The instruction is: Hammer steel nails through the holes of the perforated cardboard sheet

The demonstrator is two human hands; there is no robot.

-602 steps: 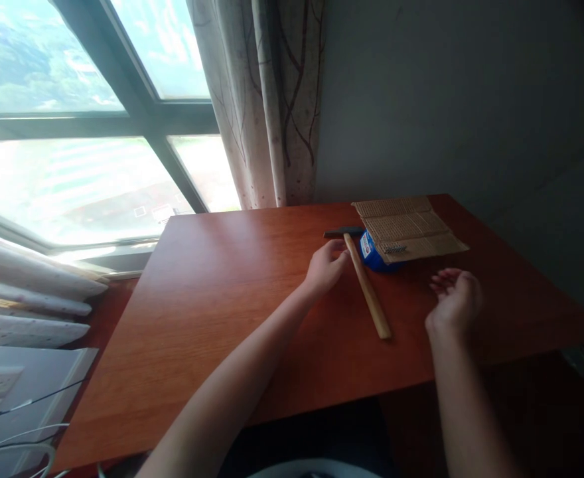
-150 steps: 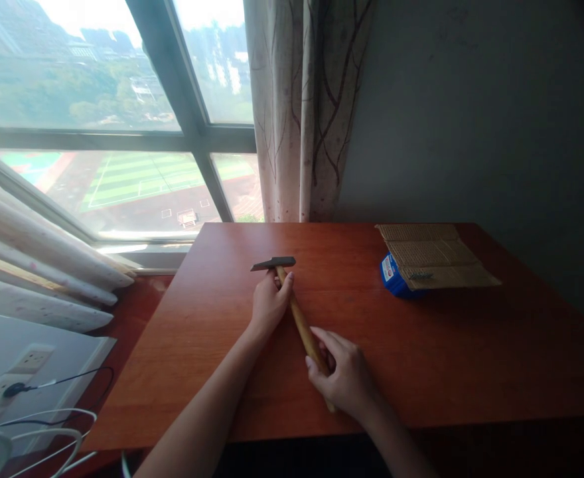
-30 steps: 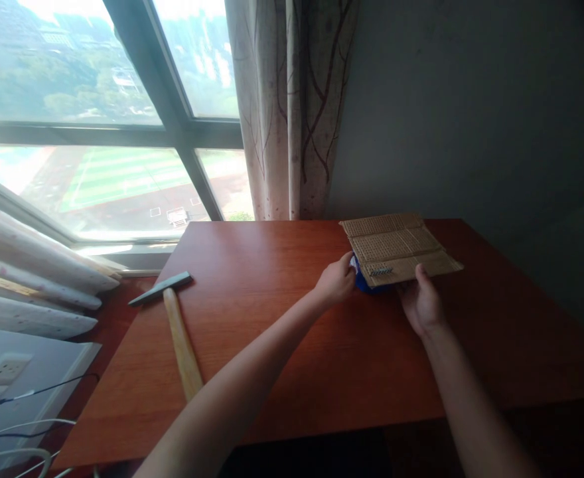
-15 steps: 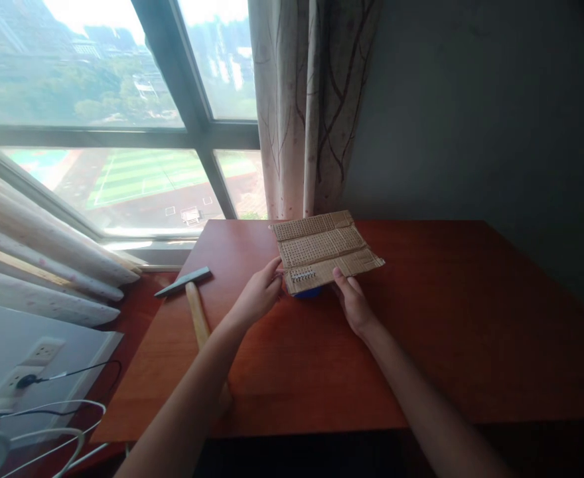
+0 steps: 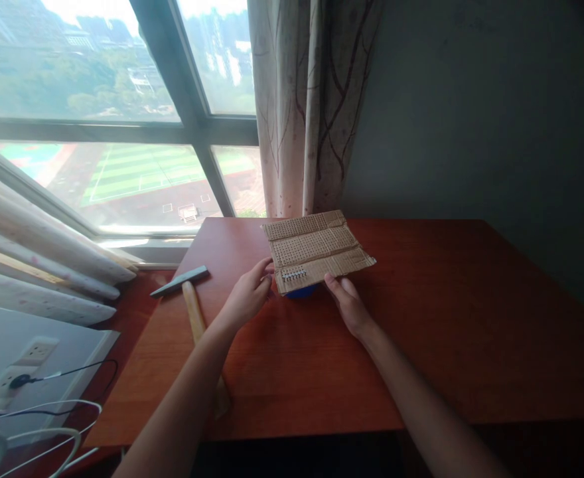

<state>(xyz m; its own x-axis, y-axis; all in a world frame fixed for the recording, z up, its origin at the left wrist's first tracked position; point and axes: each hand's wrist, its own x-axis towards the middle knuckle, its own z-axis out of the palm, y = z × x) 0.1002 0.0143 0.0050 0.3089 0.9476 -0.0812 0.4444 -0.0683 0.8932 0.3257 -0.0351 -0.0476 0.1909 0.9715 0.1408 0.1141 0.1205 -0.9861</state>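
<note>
A brown cardboard sheet (image 5: 316, 242), creased and covered with rows of small holes, is held tilted above the table. My right hand (image 5: 348, 302) grips its near edge, thumb on top and the other fingers underneath. A short row of small whitish metal pieces (image 5: 294, 273) sits in holes at the near left corner. At the left edge is my left hand (image 5: 248, 289), fingers curled in close to the cardboard; their tips are partly hidden, and what they pinch cannot be made out. Under the sheet, part of a blue object (image 5: 299, 291) shows.
A hammer (image 5: 192, 302) with a wooden handle lies left on the reddish-brown table (image 5: 451, 318), partly behind my left forearm. Beyond the table are a window and curtains (image 5: 285, 133). Cables (image 5: 48, 431) and a wall socket (image 5: 37, 350) are at lower left.
The cardboard and both hands have shifted slightly left. The left fingers remain by the sheet's left edge, and the right hand keeps its grip. The view has moved a little too.
</note>
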